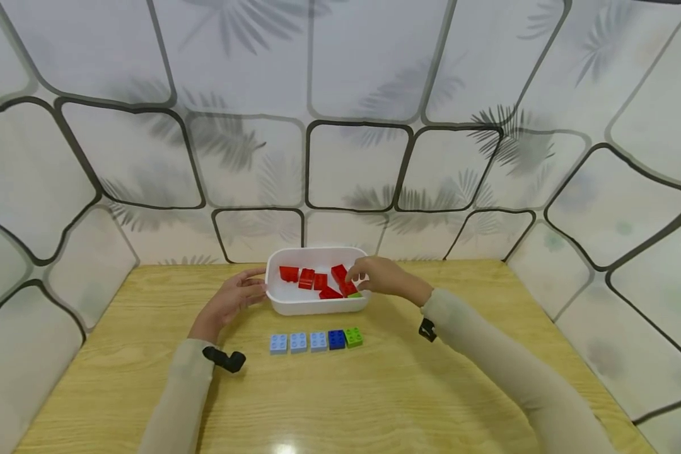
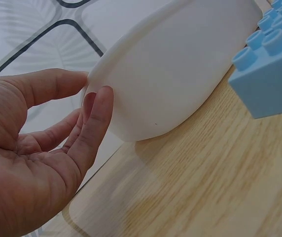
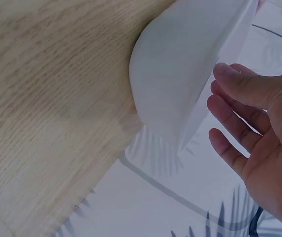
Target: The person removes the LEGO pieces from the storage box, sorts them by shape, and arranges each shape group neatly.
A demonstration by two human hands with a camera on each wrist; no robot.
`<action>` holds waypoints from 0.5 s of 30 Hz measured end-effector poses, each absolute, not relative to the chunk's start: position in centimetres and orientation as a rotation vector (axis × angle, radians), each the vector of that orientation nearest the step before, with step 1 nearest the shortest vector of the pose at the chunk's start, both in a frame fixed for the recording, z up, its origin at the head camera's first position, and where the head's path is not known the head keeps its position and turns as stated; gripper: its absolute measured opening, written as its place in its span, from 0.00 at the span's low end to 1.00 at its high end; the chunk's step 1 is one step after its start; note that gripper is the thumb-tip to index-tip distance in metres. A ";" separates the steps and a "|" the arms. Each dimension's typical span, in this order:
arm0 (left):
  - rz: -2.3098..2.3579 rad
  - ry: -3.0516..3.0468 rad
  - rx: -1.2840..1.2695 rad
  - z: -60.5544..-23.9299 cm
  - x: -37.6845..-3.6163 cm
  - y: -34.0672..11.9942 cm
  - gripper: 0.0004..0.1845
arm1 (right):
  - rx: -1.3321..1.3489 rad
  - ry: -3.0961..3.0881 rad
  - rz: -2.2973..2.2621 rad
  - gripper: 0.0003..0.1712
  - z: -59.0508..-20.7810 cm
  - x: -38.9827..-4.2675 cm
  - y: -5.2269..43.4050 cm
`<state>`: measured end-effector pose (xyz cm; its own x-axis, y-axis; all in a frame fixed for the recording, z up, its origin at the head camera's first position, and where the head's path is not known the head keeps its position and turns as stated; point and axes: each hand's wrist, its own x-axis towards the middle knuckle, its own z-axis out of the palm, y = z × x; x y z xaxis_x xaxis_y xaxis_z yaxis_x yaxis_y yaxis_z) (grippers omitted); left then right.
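Note:
A white plastic box (image 1: 318, 308) stands near the back of the table with several red toy bricks (image 1: 306, 278) inside. Part of a green brick (image 1: 355, 294) shows at its right end. My left hand (image 1: 237, 297) touches the box's left end with loosely bent fingers (image 2: 101, 111). Over the right end reaches my right hand (image 1: 383, 276), its fingertips above the rim beside the red bricks. In the right wrist view its fingers are relaxed and nothing shows between them; the box wall hides the bricks there.
In front of the box lies a row of three light blue bricks (image 1: 298, 342), one dark blue brick (image 1: 337, 339) and one lime green brick (image 1: 354, 337). The wooden table (image 1: 420, 403) meets a patterned wall covering (image 1: 357, 167) behind the box and at both sides.

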<state>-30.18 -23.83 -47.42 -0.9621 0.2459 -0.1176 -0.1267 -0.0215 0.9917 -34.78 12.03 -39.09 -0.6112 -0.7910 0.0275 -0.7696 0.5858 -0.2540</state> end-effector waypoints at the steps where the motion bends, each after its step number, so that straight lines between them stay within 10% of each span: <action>1: 2.074 1.994 0.131 -47.5 -30.2 -23.8 0.34 | -1.320 2.701 -0.367 0.13 -39.2 -34.9 11.9; 15: 2.094 1.972 0.153 -47.6 -30.1 -23.8 0.35 | -1.262 2.592 -0.291 0.11 -40.7 -36.3 11.2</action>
